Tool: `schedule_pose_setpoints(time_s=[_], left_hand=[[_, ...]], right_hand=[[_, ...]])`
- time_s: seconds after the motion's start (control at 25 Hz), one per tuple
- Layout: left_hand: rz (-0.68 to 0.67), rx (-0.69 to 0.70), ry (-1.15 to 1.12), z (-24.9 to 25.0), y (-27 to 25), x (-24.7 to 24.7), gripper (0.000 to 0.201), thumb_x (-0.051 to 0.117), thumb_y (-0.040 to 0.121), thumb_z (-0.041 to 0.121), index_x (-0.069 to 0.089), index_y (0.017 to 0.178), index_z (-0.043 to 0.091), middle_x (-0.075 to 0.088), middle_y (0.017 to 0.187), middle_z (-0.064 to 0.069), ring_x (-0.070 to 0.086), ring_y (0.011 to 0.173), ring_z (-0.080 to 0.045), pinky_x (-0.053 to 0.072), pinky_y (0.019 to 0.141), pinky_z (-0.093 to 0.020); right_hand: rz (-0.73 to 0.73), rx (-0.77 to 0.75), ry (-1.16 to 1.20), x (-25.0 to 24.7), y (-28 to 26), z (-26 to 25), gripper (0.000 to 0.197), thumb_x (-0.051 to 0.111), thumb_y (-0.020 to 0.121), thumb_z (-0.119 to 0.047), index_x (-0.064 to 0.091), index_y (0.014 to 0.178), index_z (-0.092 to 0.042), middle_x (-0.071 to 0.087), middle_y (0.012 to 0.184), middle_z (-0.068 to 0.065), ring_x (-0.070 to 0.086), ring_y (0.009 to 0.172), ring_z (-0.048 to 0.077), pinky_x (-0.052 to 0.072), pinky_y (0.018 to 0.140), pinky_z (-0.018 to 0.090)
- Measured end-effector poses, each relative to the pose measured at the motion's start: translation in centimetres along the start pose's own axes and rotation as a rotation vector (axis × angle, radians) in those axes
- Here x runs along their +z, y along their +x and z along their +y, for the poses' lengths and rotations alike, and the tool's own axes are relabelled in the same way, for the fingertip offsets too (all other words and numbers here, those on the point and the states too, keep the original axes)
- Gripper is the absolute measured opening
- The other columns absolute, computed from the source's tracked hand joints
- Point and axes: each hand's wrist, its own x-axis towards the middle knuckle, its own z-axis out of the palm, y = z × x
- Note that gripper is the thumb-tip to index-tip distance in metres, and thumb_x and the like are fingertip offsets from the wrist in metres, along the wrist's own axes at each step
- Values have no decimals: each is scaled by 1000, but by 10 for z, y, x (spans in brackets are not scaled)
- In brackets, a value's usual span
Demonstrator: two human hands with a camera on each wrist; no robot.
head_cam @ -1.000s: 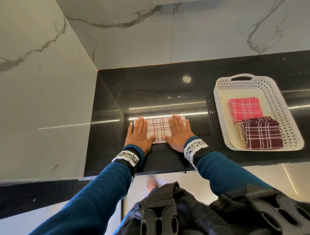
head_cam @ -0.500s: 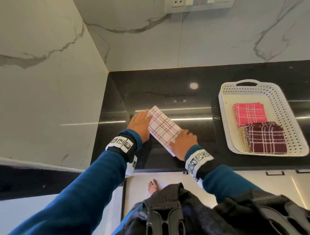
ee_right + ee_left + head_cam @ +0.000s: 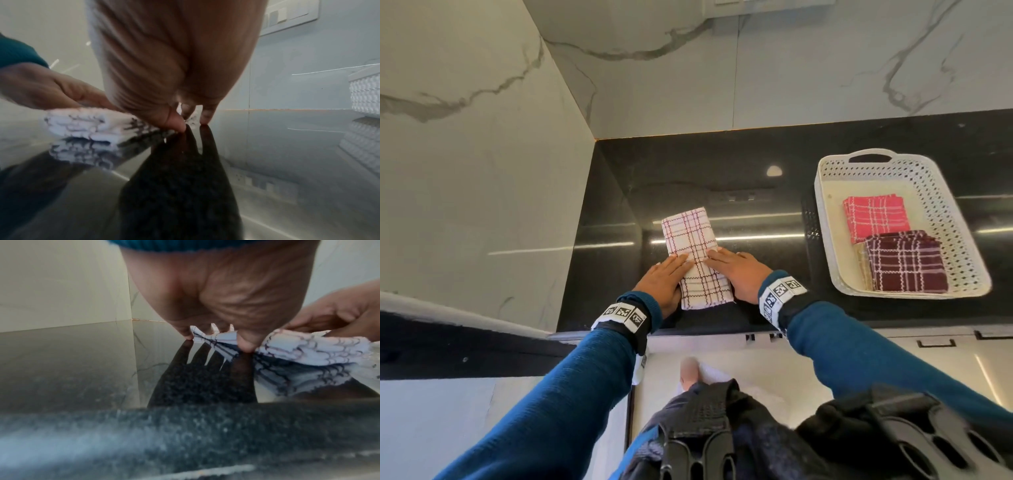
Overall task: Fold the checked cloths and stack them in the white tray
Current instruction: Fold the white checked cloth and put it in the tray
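A white checked cloth (image 3: 690, 236), folded into a long narrow strip, lies on the black counter (image 3: 756, 164) pointing away from me. My left hand (image 3: 664, 281) and right hand (image 3: 736, 270) hold its two long sides at the near half. Fingers lie on top and thumbs sit at the edges. In the left wrist view the cloth (image 3: 308, 348) is pinched between my left hand's (image 3: 218, 340) fingers and thumb. The right wrist view shows the layered cloth (image 3: 82, 121) against my right hand (image 3: 189, 123). The white tray (image 3: 928, 181) at the right holds a folded red cloth (image 3: 875, 217) and a folded maroon cloth (image 3: 905, 262).
Marble walls close the counter at the left and the back, forming a corner. A beige cloth (image 3: 861, 260) shows under the maroon one. A switch panel (image 3: 287, 17) is on the back wall. Bare counter lies between the cloth and the tray. The counter's front edge is just behind my wrists.
The cloth lay crosswise under my flat hands. Both hands turned it a quarter turn, so it now points away from me, and they hold its sides.
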Motion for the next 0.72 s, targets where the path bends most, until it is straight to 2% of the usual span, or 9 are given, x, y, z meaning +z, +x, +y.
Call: schedule_pose_setpoints(time_s=[0.08, 0.24, 0.32, 0.4, 0.44, 0.56, 0.64, 0.72], left_hand=[[22, -1, -6, 0, 0, 2, 69, 51, 96, 29, 20, 157, 28, 12, 166, 4, 12, 153, -19, 18, 123, -46], [79, -44, -95, 7, 6, -6, 57, 55, 97, 21, 38, 150, 32, 27, 162, 5, 22, 150, -18, 20, 123, -45], [82, -31, -267, 3, 4, -3, 47, 54, 98, 21, 49, 140, 41, 39, 156, 10, 33, 144, -16, 22, 121, -49], [68, -24, -516, -4, -1, 2, 39, 55, 98, 23, 55, 128, 47, 48, 148, 14, 44, 137, -15, 26, 120, -49], [66, -34, -589, -5, -5, 3, 37, 55, 98, 24, 56, 126, 48, 49, 147, 14, 46, 135, -15, 27, 120, -49], [95, -55, -589, -1, -12, -1, 32, 49, 101, 38, 53, 133, 45, 49, 145, 15, 48, 132, -16, 30, 119, -47], [107, -50, -600, 5, -15, -8, 35, 44, 102, 45, 52, 135, 40, 53, 141, 13, 50, 129, -16, 33, 116, -45], [96, -64, -593, 6, -16, -11, 36, 44, 102, 46, 53, 136, 39, 56, 140, 9, 52, 126, -18, 37, 113, -43]], right_hand=[[2, -3, 9, 4, 2, 6, 78, 61, 94, -11, 21, 159, -27, 11, 168, -3, 11, 154, 17, 14, 125, 44], [26, -6, 101, 4, 0, 12, 83, 62, 89, -1, 25, 158, -30, 17, 167, -5, 13, 154, 15, 10, 125, 37], [20, -25, 87, 2, -1, 14, 85, 60, 88, 1, 23, 159, -29, 16, 167, -6, 9, 154, 16, 13, 126, 42], [-4, -44, 49, 3, -5, 16, 84, 61, 89, -7, 21, 159, -30, 14, 167, -9, 2, 155, 15, 13, 125, 50], [-21, -47, 39, 4, -6, 17, 83, 64, 89, -17, 21, 159, -31, 12, 167, -11, -1, 155, 14, 11, 124, 53], [-19, -30, 7, 17, -10, 15, 88, 66, 85, -53, 20, 158, -31, 13, 167, -11, -2, 154, 21, 8, 123, 56], [94, -55, -18, 27, -9, 9, 84, 63, 86, -56, 26, 156, -30, 25, 164, -7, 9, 152, 25, 15, 122, 56], [214, -100, -21, 33, -8, 3, 69, 59, 91, -45, 35, 153, -27, 39, 156, -4, 23, 149, 23, 23, 120, 53]])
